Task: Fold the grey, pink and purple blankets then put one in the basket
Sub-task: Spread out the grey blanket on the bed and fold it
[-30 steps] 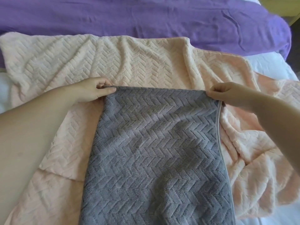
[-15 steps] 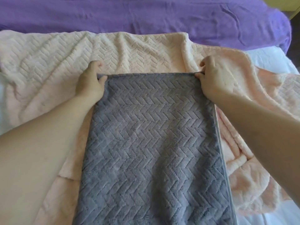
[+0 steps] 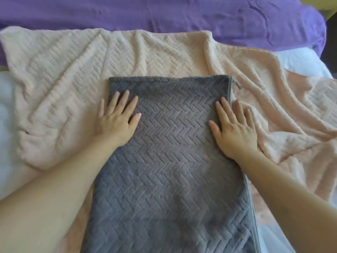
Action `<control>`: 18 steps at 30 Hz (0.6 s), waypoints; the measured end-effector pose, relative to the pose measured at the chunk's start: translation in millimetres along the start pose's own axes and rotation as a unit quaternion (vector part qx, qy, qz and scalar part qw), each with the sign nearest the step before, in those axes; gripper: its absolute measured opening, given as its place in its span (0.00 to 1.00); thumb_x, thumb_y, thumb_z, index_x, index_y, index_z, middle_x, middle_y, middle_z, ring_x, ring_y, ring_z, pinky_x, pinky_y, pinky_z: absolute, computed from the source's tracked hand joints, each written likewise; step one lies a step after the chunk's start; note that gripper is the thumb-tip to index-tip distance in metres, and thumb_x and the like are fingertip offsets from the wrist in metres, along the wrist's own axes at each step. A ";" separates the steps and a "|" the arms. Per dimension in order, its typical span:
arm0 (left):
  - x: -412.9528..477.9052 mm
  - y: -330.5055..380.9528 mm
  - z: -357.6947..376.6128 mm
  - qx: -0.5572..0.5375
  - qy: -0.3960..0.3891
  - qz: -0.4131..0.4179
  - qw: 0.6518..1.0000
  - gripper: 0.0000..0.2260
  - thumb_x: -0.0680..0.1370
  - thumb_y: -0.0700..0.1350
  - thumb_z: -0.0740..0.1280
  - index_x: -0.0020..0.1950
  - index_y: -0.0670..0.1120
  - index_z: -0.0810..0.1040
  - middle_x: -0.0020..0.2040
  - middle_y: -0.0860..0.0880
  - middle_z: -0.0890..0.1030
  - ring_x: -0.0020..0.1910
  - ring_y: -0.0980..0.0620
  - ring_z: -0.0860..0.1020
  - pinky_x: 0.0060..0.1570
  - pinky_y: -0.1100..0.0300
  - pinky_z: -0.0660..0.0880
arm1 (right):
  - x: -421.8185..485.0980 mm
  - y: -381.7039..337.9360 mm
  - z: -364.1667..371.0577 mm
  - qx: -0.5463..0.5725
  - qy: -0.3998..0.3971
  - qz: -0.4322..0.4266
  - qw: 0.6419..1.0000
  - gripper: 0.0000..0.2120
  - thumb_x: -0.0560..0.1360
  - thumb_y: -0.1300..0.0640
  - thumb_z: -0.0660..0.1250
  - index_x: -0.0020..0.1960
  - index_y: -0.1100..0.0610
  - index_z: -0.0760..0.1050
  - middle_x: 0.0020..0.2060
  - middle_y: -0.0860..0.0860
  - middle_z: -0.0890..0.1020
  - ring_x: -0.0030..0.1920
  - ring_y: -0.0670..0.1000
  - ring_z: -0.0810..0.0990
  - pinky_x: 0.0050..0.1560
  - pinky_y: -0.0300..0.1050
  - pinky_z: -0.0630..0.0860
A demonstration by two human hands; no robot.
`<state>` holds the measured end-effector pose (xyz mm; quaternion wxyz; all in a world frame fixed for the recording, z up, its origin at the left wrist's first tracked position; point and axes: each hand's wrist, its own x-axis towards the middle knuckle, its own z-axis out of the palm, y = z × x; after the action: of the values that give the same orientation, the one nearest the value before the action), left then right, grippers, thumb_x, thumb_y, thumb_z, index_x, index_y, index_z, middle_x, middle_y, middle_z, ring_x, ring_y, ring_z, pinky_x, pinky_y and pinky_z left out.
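The grey blanket [image 3: 169, 161], with a herringbone texture, lies as a long folded strip running from the near edge to the middle of the bed. It rests on the pink blanket [image 3: 127, 57], which is spread out and wrinkled. Beyond both stretches the purple blanket [image 3: 164, 13], unfolded across the far side. My left hand [image 3: 118, 117] presses flat on the grey blanket's left edge, fingers straight and spread. Flat on its right edge lies my right hand [image 3: 233, 128], outer fingers reaching onto the pink blanket. No basket is in view.
White bedding [image 3: 300, 63] shows at the right beyond the pink blanket and at the left edge [image 3: 7, 110]. A dark gap beside the bed appears at the far right.
Both hands let go of the grey blanket's far corners, drew back toward me and now press flat on its side edges. The far edge lies laid down on the pink blanket.
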<state>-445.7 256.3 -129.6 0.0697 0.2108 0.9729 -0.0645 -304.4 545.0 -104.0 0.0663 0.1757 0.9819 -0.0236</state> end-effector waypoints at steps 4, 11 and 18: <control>-57.1 30.2 -18.5 -0.066 0.058 0.035 0.995 0.27 0.80 0.61 0.40 0.78 0.53 0.51 0.79 0.49 0.49 0.78 0.46 0.47 0.73 0.46 0.39 | -49.6 -30.7 -14.8 0.062 0.059 -0.027 0.996 0.29 0.81 0.39 0.43 0.78 0.50 0.48 0.78 0.46 0.46 0.77 0.51 0.40 0.75 0.50 0.36; -168.2 47.4 0.2 -0.046 -0.027 0.064 0.997 0.28 0.78 0.61 0.42 0.77 0.54 0.54 0.78 0.50 0.55 0.77 0.47 0.55 0.74 0.44 0.49 | -145.9 -40.2 20.7 0.018 -0.049 -0.084 0.995 0.31 0.80 0.37 0.41 0.78 0.51 0.48 0.78 0.45 0.48 0.77 0.48 0.43 0.76 0.47 0.38; -233.6 61.0 -16.3 -0.108 0.044 0.053 0.992 0.27 0.80 0.59 0.48 0.77 0.51 0.60 0.77 0.47 0.58 0.76 0.44 0.56 0.73 0.42 0.49 | -187.7 -35.4 0.0 0.082 0.033 -0.025 0.996 0.30 0.80 0.40 0.46 0.78 0.53 0.52 0.78 0.49 0.53 0.78 0.52 0.46 0.75 0.50 0.40</control>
<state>-211.3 220.2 -81.4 0.0526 0.2557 0.9638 0.0541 -142.3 447.6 -77.2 0.0190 0.1563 0.9824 -0.1004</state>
